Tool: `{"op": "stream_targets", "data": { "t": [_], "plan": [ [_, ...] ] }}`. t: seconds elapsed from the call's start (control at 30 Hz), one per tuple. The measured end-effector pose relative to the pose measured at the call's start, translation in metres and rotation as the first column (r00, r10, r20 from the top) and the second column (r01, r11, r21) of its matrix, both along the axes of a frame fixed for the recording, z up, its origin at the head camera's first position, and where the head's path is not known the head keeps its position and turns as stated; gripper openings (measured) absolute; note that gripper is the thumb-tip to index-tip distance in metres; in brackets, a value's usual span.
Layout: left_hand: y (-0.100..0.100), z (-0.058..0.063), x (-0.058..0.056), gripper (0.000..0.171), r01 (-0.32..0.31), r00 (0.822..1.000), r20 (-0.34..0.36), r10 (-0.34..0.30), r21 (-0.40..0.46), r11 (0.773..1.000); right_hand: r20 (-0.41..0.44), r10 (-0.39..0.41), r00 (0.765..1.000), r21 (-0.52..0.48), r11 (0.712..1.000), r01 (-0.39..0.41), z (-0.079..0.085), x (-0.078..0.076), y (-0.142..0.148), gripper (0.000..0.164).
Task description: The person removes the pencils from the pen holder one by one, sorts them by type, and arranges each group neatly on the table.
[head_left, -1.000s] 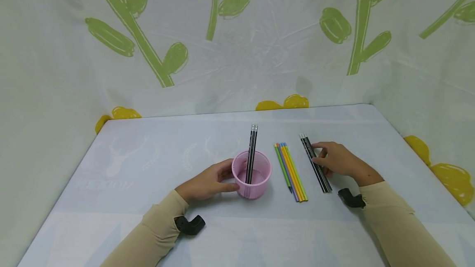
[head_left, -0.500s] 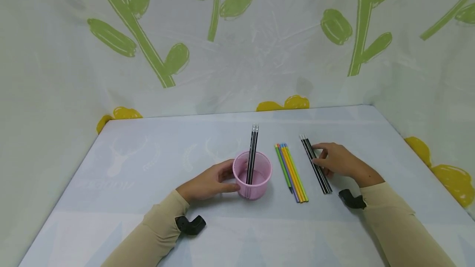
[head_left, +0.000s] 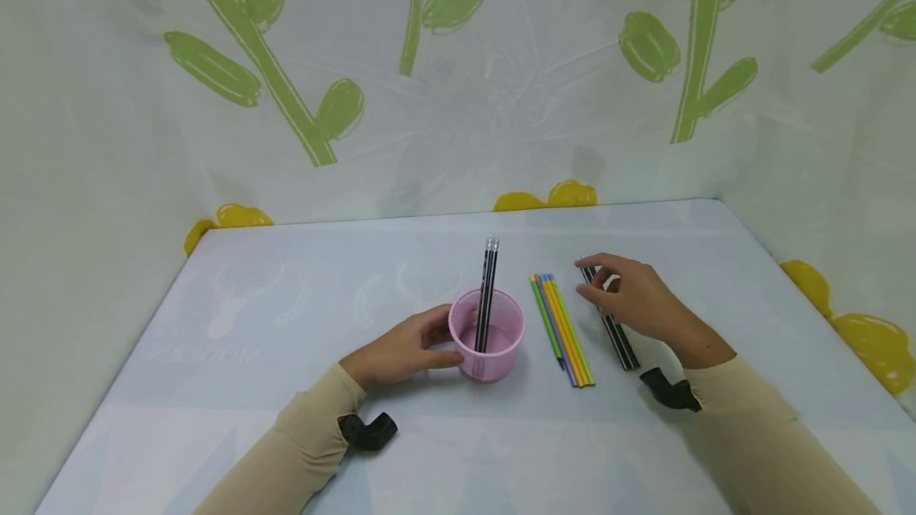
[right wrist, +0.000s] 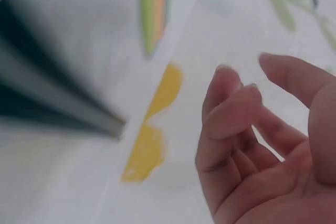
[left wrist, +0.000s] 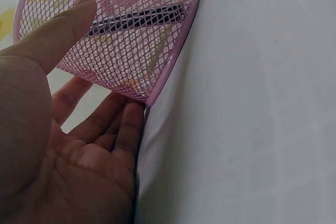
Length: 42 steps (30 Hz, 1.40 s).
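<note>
My left hand (head_left: pixel 401 352) holds the pink mesh pen cup (head_left: pixel 504 364) from its left, thumb in front and fingers around the far side. Black pencils (head_left: pixel 487 292) stand leaning in that cup; one shows through the mesh in the left wrist view. My right hand (head_left: pixel 633 292) hovers over the black pencils (head_left: pixel 624 346) lying on the table, its fingers loosely bent and thumb apart. It partly hides them. Nothing sits between the fingers in the right wrist view, where dark blurred pencils (right wrist: pixel 47 72) appear at the left.
A row of green, purple, orange and yellow pencils (head_left: pixel 561 332) lies between the cup and the black pencils. The white table (head_left: pixel 458 451) meets a pale wall (head_left: pixel 515 125) with leaf prints along its back edge.
My right hand, which was touching the black pencils, has lifted off and shifted slightly up and left toward their far ends. My left hand and the cup have stayed put.
</note>
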<state>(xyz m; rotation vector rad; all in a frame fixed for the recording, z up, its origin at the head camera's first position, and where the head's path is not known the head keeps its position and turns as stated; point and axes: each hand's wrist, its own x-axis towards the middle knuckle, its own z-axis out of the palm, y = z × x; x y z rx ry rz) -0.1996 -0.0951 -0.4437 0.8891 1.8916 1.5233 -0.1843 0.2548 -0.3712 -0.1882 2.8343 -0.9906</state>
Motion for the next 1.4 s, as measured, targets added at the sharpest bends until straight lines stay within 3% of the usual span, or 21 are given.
{"op": "stream_targets", "data": {
  "t": [0.13,0.33,0.67,0.83,1.2,1.4],
  "plan": [
    [0.0,0.001,0.0,0.067,-0.002,1.0,0.006,0.002,-0.003,1.0,-0.092,0.03,0.995,-0.046,0.998,-0.035,0.01,0.005,-0.022,0.036],
    [-0.001,-0.001,0.0,0.065,0.003,1.0,0.011,-0.003,0.006,1.0,-0.234,0.08,0.969,-0.091,0.991,-0.103,0.015,0.006,-0.052,0.026],
    [-0.002,-0.002,0.001,0.063,-0.002,1.0,0.015,0.002,0.011,1.0,-0.311,0.033,0.95,-0.219,0.97,-0.106,0.009,0.008,-0.083,0.025],
    [-0.001,0.001,0.002,0.065,0.001,1.0,0.016,-0.002,0.009,1.0,-0.32,0.0,0.947,-0.28,0.955,-0.095,0.0,0.008,-0.091,0.026],
    [-0.002,0.003,0.0,0.064,0.0,1.0,-0.007,0.0,0.001,1.0,-0.2,0.013,0.98,-0.374,0.923,-0.088,-0.014,0.006,-0.102,0.031],
    [-0.001,0.002,0.001,0.065,0.003,1.0,-0.007,-0.003,-0.001,1.0,-0.163,0.019,0.986,-0.395,0.915,-0.083,-0.02,0.009,-0.104,0.031]
  ]
}}
